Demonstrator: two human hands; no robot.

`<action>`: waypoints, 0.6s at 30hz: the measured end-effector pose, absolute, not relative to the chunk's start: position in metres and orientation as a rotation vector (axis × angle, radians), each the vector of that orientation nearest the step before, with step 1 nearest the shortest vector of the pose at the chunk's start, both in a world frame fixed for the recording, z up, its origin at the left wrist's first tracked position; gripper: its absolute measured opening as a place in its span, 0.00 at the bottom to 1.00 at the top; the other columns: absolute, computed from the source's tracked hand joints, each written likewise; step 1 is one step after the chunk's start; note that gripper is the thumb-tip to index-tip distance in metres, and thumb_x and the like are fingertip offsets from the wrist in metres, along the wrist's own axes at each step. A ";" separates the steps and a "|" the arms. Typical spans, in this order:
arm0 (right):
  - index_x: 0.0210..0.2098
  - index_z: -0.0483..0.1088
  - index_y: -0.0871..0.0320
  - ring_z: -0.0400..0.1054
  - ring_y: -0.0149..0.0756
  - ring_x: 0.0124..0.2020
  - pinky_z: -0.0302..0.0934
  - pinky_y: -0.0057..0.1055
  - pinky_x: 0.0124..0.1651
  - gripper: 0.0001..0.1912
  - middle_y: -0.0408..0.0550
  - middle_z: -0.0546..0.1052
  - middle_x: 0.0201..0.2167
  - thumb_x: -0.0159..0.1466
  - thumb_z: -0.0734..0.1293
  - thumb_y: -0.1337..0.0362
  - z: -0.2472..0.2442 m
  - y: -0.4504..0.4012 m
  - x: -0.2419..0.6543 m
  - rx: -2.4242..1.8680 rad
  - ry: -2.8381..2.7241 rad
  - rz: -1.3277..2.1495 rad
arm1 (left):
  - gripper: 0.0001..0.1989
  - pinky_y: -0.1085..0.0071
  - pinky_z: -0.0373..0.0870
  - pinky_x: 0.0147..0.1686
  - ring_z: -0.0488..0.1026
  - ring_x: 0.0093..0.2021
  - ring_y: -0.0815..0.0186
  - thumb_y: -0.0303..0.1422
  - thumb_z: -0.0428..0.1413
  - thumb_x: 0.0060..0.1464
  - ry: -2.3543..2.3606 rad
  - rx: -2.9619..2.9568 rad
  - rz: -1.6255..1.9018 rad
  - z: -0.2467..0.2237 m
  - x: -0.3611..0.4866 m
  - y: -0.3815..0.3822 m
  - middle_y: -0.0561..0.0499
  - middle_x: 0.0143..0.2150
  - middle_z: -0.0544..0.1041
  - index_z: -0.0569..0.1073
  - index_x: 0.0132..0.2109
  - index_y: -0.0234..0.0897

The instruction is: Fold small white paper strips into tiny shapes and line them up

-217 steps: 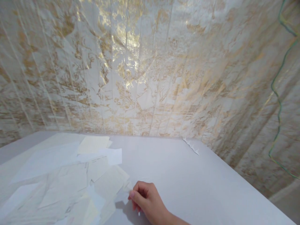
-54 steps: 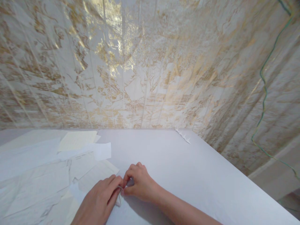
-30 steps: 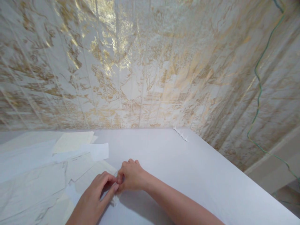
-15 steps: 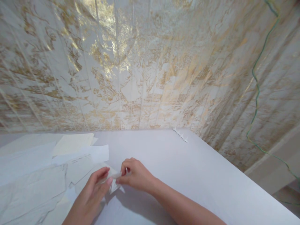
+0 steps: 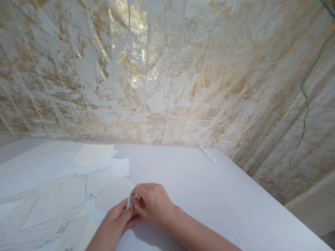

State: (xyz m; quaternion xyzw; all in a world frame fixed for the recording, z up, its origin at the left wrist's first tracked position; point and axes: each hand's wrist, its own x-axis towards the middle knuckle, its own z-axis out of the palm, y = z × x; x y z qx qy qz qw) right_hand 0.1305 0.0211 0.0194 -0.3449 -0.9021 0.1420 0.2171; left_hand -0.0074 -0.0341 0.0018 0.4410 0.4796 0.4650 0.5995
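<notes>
Close together over the white table, both hands pinch a small folded piece of white paper (image 5: 129,202). My left hand (image 5: 116,220) grips it from the left, with the thumb on the near side. My right hand (image 5: 153,202) bends over it from the right, its thumb and fingers closed at the paper. Most of the piece is hidden by the fingers. Several loose paper sheets (image 5: 57,195) lie overlapped just left of my left hand, some with torn edges.
A torn, jagged strip of paper (image 5: 208,155) lies near the table's (image 5: 178,170) far right corner. Behind the table hangs a white and gold patterned covering (image 5: 157,87). A green and yellow cord (image 5: 305,115) runs down it on the right.
My hands have come closer together, and the paper between them now shows less, folded smaller or covered by the fingers. The view has shifted slightly, moving the scene to the right.
</notes>
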 end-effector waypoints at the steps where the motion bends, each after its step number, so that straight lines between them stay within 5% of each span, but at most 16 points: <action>1: 0.37 0.71 0.56 0.70 0.35 0.31 0.59 0.27 0.36 0.07 0.44 0.77 0.31 0.60 0.65 0.71 0.018 0.022 0.131 -0.933 -2.494 0.416 | 0.17 0.56 0.77 0.46 0.82 0.42 0.51 0.48 0.61 0.47 1.109 1.008 1.080 -0.001 -0.008 -0.033 0.47 0.36 0.85 0.79 0.35 0.38; 10: 0.34 0.75 0.57 0.59 0.27 0.22 0.56 0.21 0.30 0.11 0.36 0.67 0.21 0.57 0.64 0.75 0.013 0.021 0.134 -0.952 -2.077 0.882 | 0.18 0.55 0.79 0.42 0.83 0.36 0.52 0.45 0.66 0.43 1.075 0.913 1.054 -0.005 -0.012 -0.028 0.45 0.30 0.84 0.79 0.35 0.36; 18: 0.28 0.76 0.59 0.59 0.27 0.22 0.53 0.21 0.27 0.14 0.39 0.70 0.23 0.53 0.60 0.76 0.012 0.025 0.136 -0.756 -1.944 1.071 | 0.22 0.60 0.79 0.35 0.83 0.31 0.53 0.48 0.70 0.37 1.069 0.889 1.062 -0.007 -0.011 -0.027 0.45 0.27 0.83 0.79 0.33 0.35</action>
